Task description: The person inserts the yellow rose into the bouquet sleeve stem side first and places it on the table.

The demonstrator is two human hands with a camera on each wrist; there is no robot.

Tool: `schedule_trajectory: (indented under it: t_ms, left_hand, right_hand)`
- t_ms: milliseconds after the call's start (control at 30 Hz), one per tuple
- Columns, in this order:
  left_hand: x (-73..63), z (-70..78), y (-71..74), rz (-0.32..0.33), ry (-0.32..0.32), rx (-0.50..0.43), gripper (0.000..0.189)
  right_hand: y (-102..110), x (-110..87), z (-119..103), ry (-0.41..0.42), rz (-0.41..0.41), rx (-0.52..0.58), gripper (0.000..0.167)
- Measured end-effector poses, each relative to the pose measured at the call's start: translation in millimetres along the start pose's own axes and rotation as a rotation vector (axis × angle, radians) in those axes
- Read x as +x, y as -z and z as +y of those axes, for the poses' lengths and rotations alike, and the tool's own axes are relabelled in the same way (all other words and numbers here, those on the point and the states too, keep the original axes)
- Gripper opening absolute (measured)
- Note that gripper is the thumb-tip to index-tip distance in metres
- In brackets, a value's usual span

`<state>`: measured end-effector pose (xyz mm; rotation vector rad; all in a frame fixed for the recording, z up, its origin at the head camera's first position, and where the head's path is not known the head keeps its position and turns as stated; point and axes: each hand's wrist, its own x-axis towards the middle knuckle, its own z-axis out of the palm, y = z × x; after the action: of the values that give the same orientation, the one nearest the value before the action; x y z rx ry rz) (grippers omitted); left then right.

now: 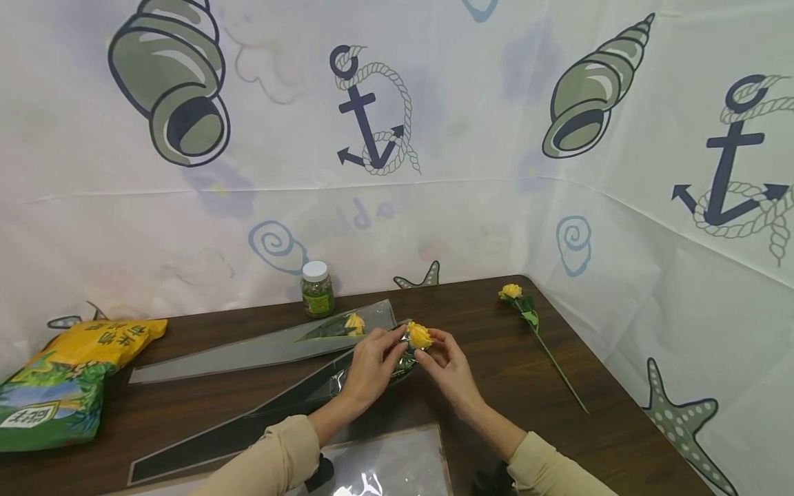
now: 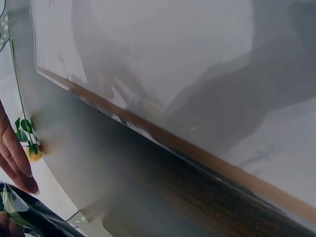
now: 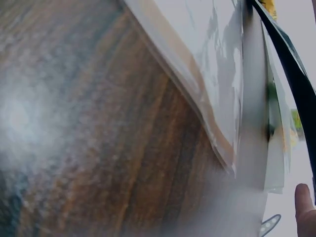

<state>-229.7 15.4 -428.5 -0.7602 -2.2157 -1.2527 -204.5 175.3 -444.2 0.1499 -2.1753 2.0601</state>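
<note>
My left hand (image 1: 369,368) grips the wide upper end of a long, tapered black flower sleeve (image 1: 217,441) with a clear front. A yellow rose (image 1: 419,335) pokes out of its mouth, its green leaves showing through the film. From the other side, my right hand (image 1: 453,372) brings thumb and fingertips around the bloom and pinches at it. In the left wrist view, the right hand's fingers (image 2: 15,153) reach down to the sleeve at the lower left. The right wrist view catches a fingertip (image 3: 302,200) beside the black sleeve (image 3: 296,84).
Behind lies a grey sleeve (image 1: 248,358) holding another yellow rose (image 1: 354,324). A loose rose (image 1: 511,292) lies on the right of the brown table (image 1: 490,331). Clear plastic packaging (image 1: 397,461) lies in front. At the back stands a white-lidded jar (image 1: 318,289); a yellow-green bag (image 1: 68,379) sits left.
</note>
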Motion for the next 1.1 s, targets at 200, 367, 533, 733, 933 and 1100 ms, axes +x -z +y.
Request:
schedule_trajectory:
  t_ms: [200, 367, 533, 733, 933, 1100]
  left_hand:
    - [-0.1, -0.2, 0.7, -0.023, 0.018, 0.002, 0.028]
    - [-0.3, -1.1, -1.5, -0.016, 0.007, -0.008, 0.027]
    - [-0.2, -0.5, -1.6, -0.034, 0.020, -0.002, 0.028]
    - [-5.4, -1.7, 7.8, -0.064, 0.025, 0.055, 0.039]
    - [-22.7, -12.5, 22.1, -0.138, 0.073, 0.212, 0.065]
    - [-34.7, -21.0, 30.9, -0.228, 0.151, 0.288, 0.078]
  right_hand:
    - [-1.0, -0.3, 3.1, -0.032, -0.025, 0.020, 0.052]
    - [-2.8, -1.9, 3.3, -0.045, -0.032, 0.027, 0.056]
    - [-5.2, -3.0, 3.2, -0.054, -0.029, 0.073, 0.053]
    - [-5.9, -1.9, 3.7, -0.063, -0.009, 0.101, 0.052]
    - [-4.4, -1.3, 1.7, -0.070, 0.027, 0.109, 0.051]
    - [-3.0, -0.8, 1.1, -0.085, 0.043, 0.110, 0.052]
